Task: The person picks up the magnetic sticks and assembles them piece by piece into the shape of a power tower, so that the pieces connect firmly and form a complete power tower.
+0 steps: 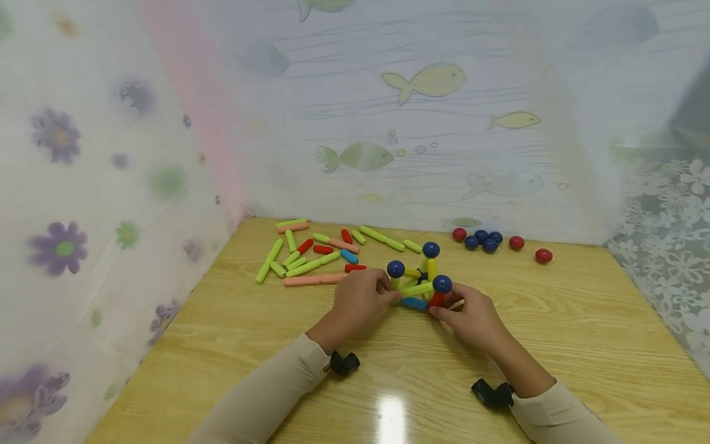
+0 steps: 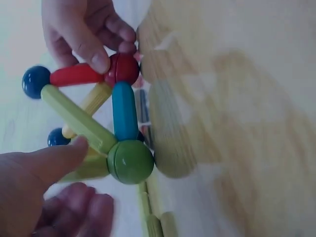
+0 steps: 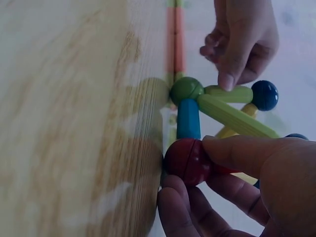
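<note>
Right grip [image 1: 471,314] pinches red ball [image 3: 185,163] at five o'clock of the frame [image 1: 417,289], left grip [image 1: 360,296] loosely spread; uneven pull could detach it.

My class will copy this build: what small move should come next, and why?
Probably the left hand should fetch the loose blue stick to bridge the two front upper blue balls: none shows directly between them, while the blue base stick joins the red ball and green ball below. The right hand holds the red ball, which may help steadiness.
</note>
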`<state>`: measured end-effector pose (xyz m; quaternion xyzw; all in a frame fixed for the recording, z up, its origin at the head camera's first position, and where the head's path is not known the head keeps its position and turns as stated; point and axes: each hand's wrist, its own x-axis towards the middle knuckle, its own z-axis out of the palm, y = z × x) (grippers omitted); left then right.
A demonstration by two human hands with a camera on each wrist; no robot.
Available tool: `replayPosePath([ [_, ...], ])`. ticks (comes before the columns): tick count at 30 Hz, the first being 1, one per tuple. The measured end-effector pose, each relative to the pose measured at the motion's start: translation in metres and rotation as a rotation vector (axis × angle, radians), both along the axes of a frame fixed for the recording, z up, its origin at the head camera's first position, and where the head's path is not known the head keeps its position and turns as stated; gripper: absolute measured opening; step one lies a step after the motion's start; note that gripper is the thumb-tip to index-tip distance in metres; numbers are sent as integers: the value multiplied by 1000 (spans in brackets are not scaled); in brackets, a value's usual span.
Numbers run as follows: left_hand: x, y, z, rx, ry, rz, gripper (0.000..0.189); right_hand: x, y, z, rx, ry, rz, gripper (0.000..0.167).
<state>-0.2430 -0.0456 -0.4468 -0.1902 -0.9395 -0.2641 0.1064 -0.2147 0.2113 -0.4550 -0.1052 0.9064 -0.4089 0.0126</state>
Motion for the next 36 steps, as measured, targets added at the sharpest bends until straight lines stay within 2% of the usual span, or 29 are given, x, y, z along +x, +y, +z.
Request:
replayPosePath([
  [4, -7, -4, -4, 136, -169, -58, 31, -1, 1, 0, 2, 0, -14, 24],
  [7, -8, -6, -5, 179, -239, -89, 21, -3, 2, 0, 12, -8, -25, 23],
  [11, -6, -6, -3, 149, -235, -95, 14, -4, 4, -1, 21, -19, -28, 26],
  [15, -5, -7, -1, 136, -256, -105, 20, -4, 5, -1, 16, -15, -15, 27],
  [18, -9, -13, 2, 143, -273, -117, 23, -4, 6, -2, 8, -12, -6, 26],
  [22, -23, -32, 9, 189, -265, -101, 25, -4, 7, -2, 8, -23, -12, 26],
  [26, -43, -61, 11, 339, -264, -4, 23, -5, 7, -1, 6, -38, -15, 26],
  [29, -54, -83, 7, 411, -268, 48, 19, -4, 7, 0, -1, -42, -11, 26],
  [32, -61, -94, -2, 379, -262, 51, 17, -4, 7, 1, -7, -43, -2, 27],
  [36, -65, -92, -10, 202, -230, 62, 19, -3, 6, 1, -9, -51, -2, 26],
])
